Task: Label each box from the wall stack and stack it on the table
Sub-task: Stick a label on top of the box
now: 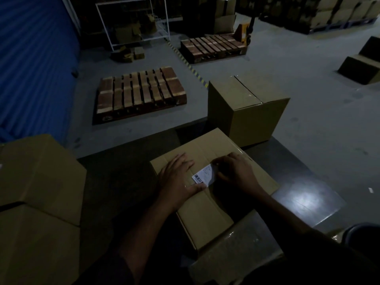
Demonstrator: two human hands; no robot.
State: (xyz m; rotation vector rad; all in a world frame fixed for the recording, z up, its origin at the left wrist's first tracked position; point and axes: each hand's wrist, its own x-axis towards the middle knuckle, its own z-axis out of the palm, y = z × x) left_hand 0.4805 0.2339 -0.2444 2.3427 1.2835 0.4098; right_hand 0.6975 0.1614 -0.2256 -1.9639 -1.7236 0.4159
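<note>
Both forearms bare to well above the wrists, dark sleeve edges low in frame near the elbows; left hand point(176, 182) and right hand point(236, 171) ungloved, no watch or rings discernible in dim light

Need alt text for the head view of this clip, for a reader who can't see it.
Two bare hands press a white barcode label onto the top of a cardboard box on a dark table: left hand flat, right hand at the label's far edge. A second box stands behind; wooden pallets lie on the dim warehouse floor.

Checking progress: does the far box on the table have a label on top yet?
No, the far box shows only a taped seam; the label lies on the near box.
</note>
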